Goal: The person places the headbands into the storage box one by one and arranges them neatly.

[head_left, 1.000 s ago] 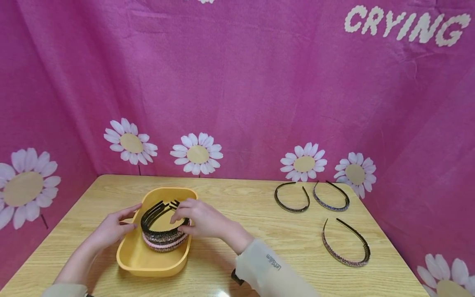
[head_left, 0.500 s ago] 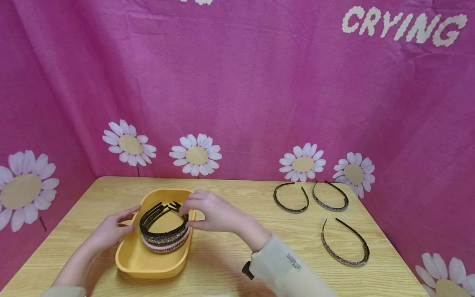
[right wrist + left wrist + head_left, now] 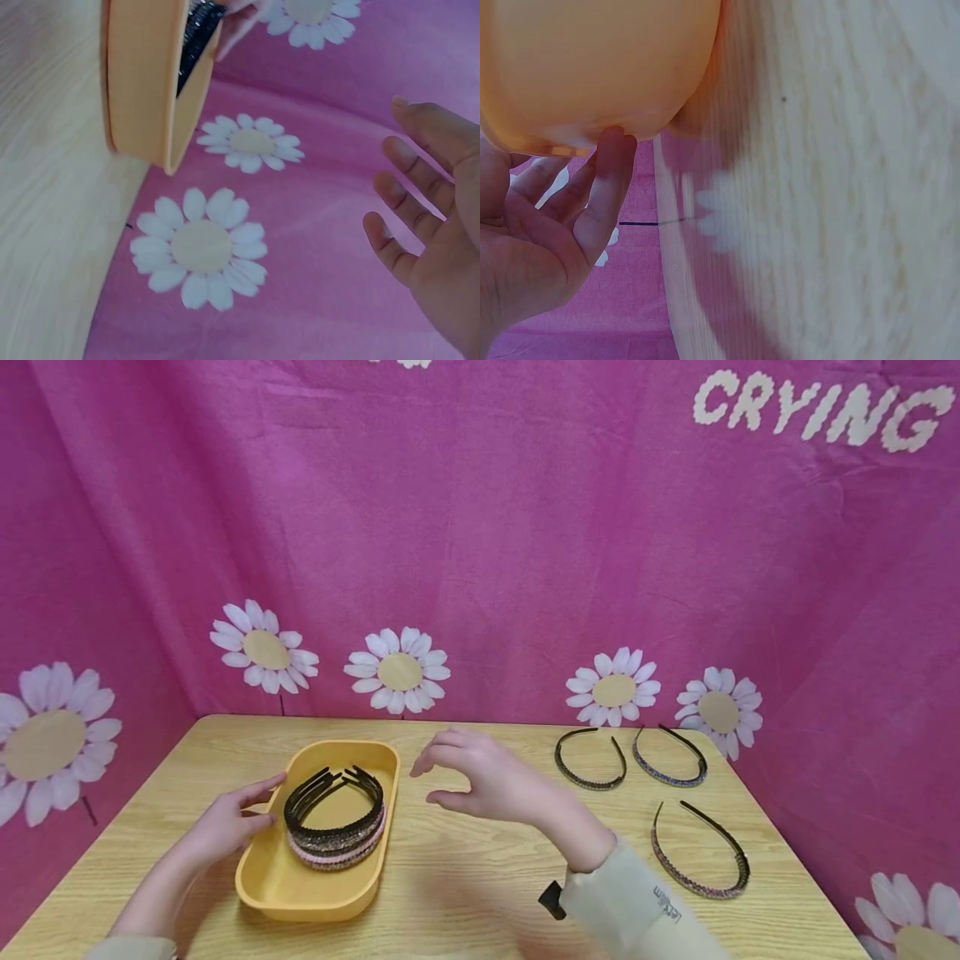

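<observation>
A yellow plastic tub (image 3: 315,906) stands on the left of the table. Inside it several headbands (image 3: 337,835) lie stacked, black ones on top with glittery and pink ones lower down. My left hand (image 3: 232,818) holds the tub's left rim; in the left wrist view its fingertips (image 3: 615,142) touch the outer wall and the thumb is mostly hidden. To the right of the tub, my right hand (image 3: 483,777) is raised over the table with loosely bent fingers and nothing in it. The right wrist view shows this hand (image 3: 442,202) apart from the tub (image 3: 142,82).
Three more headbands lie at the table's right: a black one (image 3: 588,785), a bluish glittery one (image 3: 667,779) and a pinkish glittery one (image 3: 697,887). Behind the wooden table (image 3: 465,877) hangs a magenta cloth (image 3: 495,543) with daisies, which also closes off both sides.
My right hand has let go of the headband stack and moved right, out of the tub. The left hand and the tub have stayed in place.
</observation>
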A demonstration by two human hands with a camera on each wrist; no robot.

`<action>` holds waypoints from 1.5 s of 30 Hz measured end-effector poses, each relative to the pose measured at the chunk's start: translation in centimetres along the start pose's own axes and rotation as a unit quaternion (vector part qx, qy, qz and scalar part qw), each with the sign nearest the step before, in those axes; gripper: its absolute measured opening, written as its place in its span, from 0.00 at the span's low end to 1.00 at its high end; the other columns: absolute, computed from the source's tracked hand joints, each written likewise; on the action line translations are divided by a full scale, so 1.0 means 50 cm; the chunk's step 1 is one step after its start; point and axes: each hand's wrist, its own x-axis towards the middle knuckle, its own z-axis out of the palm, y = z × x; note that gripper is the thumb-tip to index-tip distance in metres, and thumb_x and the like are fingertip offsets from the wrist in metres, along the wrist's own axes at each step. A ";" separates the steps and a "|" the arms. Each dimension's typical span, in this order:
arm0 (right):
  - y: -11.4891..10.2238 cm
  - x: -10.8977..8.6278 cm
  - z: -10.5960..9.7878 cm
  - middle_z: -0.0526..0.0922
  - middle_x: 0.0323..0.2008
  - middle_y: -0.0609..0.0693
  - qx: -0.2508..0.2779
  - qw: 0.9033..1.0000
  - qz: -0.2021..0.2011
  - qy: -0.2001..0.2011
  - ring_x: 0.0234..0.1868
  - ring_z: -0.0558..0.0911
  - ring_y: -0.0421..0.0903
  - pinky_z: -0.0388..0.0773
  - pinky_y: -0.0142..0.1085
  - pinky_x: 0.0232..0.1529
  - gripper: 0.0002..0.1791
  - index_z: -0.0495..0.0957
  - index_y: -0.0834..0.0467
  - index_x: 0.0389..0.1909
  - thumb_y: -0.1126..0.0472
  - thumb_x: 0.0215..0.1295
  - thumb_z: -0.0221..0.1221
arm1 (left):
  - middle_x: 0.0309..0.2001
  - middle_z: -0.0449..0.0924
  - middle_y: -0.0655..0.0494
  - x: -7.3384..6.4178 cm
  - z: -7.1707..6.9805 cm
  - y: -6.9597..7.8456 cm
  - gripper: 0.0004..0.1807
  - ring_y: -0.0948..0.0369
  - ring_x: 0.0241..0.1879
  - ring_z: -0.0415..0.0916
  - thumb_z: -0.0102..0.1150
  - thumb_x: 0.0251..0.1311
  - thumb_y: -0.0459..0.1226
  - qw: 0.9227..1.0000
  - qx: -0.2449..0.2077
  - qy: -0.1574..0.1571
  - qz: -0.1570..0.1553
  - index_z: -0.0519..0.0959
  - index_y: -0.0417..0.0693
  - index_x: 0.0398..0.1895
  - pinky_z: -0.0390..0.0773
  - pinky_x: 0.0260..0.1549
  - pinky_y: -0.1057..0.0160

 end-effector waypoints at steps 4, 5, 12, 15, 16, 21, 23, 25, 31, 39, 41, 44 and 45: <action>0.003 -0.028 -0.027 0.80 0.42 0.43 -0.008 1.000 0.012 0.014 0.48 0.76 0.39 0.71 0.30 0.52 0.13 0.79 0.54 0.42 0.62 0.54 0.67 | 0.58 0.63 0.21 0.000 0.001 0.002 0.34 0.66 0.17 0.66 0.55 0.58 0.30 1.000 0.002 -0.002 -0.003 0.60 0.39 0.69 0.72 0.14 0.66; 0.003 -0.037 -0.034 0.80 0.42 0.43 -0.010 1.000 0.016 0.017 0.48 0.75 0.39 0.71 0.30 0.52 0.13 0.79 0.54 0.42 0.62 0.54 0.67 | 0.59 0.62 0.21 0.000 0.001 0.002 0.34 0.65 0.18 0.68 0.55 0.58 0.30 1.000 0.003 -0.002 -0.005 0.59 0.39 0.69 0.72 0.15 0.66; 0.017 -0.114 -0.077 0.79 0.42 0.42 -0.030 0.998 0.030 0.044 0.48 0.75 0.40 0.72 0.38 0.53 0.16 0.78 0.53 0.43 0.63 0.52 0.68 | 0.58 0.62 0.20 -0.001 -0.001 0.005 0.34 0.50 0.39 0.78 0.56 0.59 0.31 1.000 0.017 -0.006 -0.003 0.58 0.37 0.69 0.77 0.22 0.64; 0.025 -0.152 -0.091 0.79 0.42 0.41 -0.043 0.997 0.033 0.057 0.47 0.76 0.40 0.72 0.38 0.53 0.16 0.78 0.52 0.43 0.62 0.52 0.68 | 0.58 0.62 0.20 0.001 -0.001 0.004 0.34 0.48 0.44 0.77 0.56 0.59 0.32 1.000 0.023 -0.007 -0.004 0.58 0.37 0.69 0.79 0.25 0.63; 0.027 -0.165 -0.096 0.79 0.41 0.41 -0.046 0.996 0.035 0.060 0.47 0.76 0.40 0.71 0.36 0.50 0.16 0.78 0.52 0.42 0.62 0.52 0.68 | 0.59 0.61 0.20 0.001 -0.001 0.003 0.34 0.49 0.42 0.77 0.55 0.60 0.31 1.000 0.019 -0.008 -0.006 0.58 0.37 0.69 0.79 0.25 0.63; 0.028 -0.228 -0.119 0.79 0.42 0.43 -0.056 0.994 0.056 0.070 0.46 0.75 0.40 0.68 0.29 0.51 0.14 0.78 0.52 0.44 0.61 0.55 0.66 | 0.58 0.61 0.20 0.004 -0.001 -0.003 0.33 0.56 0.35 0.77 0.55 0.60 0.31 1.000 0.012 -0.008 -0.003 0.58 0.36 0.69 0.77 0.21 0.64; 0.028 -0.251 -0.127 0.78 0.42 0.42 -0.053 0.993 0.070 0.073 0.47 0.74 0.40 0.67 0.25 0.52 0.14 0.78 0.52 0.45 0.61 0.56 0.65 | 0.58 0.62 0.20 0.004 -0.002 -0.005 0.33 0.56 0.35 0.77 0.55 0.60 0.31 1.000 0.012 -0.007 -0.002 0.58 0.36 0.69 0.76 0.20 0.64; 0.029 -0.274 -0.132 0.79 0.43 0.42 -0.054 0.992 0.078 0.081 0.46 0.74 0.39 0.66 0.23 0.52 0.14 0.79 0.51 0.45 0.61 0.57 0.65 | 0.58 0.62 0.20 0.005 -0.003 -0.006 0.33 0.55 0.38 0.76 0.55 0.60 0.31 1.000 0.014 -0.007 -0.002 0.58 0.36 0.69 0.77 0.21 0.64; 0.042 -0.345 -0.135 0.80 0.42 0.44 -0.073 0.986 0.092 0.115 0.47 0.74 0.39 0.65 0.20 0.54 0.12 0.79 0.51 0.44 0.55 0.61 0.62 | 0.58 0.62 0.20 0.005 -0.004 -0.008 0.33 0.52 0.42 0.75 0.56 0.60 0.31 1.000 0.022 -0.007 -0.002 0.59 0.37 0.69 0.77 0.22 0.64; 0.054 -0.443 -0.123 0.80 0.42 0.42 -0.092 0.981 0.135 0.100 0.47 0.74 0.37 0.64 0.20 0.54 0.12 0.79 0.50 0.43 0.56 0.58 0.65 | 0.58 0.62 0.20 0.005 -0.003 -0.010 0.33 0.52 0.42 0.74 0.55 0.60 0.31 1.000 0.019 -0.006 0.001 0.58 0.37 0.69 0.76 0.22 0.64; 0.057 -0.465 -0.118 0.80 0.42 0.42 -0.095 0.980 0.146 0.092 0.45 0.75 0.36 0.65 0.20 0.52 0.15 0.78 0.49 0.43 0.60 0.53 0.68 | 0.58 0.62 0.20 0.005 -0.003 -0.010 0.33 0.53 0.41 0.74 0.55 0.60 0.31 1.000 0.022 -0.006 -0.001 0.59 0.37 0.69 0.76 0.22 0.64; 0.064 -0.496 -0.112 0.79 0.41 0.41 -0.097 0.979 0.158 0.080 0.43 0.74 0.35 0.66 0.19 0.49 0.26 0.78 0.48 0.43 0.69 0.41 0.71 | 0.58 0.62 0.20 0.005 -0.003 -0.011 0.33 0.53 0.40 0.75 0.55 0.60 0.31 1.000 0.021 -0.007 0.000 0.59 0.37 0.69 0.76 0.21 0.64; 0.066 -0.506 -0.110 0.79 0.40 0.41 -0.098 0.979 0.161 0.078 0.42 0.74 0.35 0.66 0.19 0.48 0.28 0.78 0.48 0.43 0.70 0.38 0.71 | 0.58 0.62 0.20 0.005 -0.002 -0.012 0.33 0.53 0.40 0.75 0.55 0.60 0.31 1.000 0.022 -0.007 0.000 0.59 0.37 0.69 0.76 0.22 0.64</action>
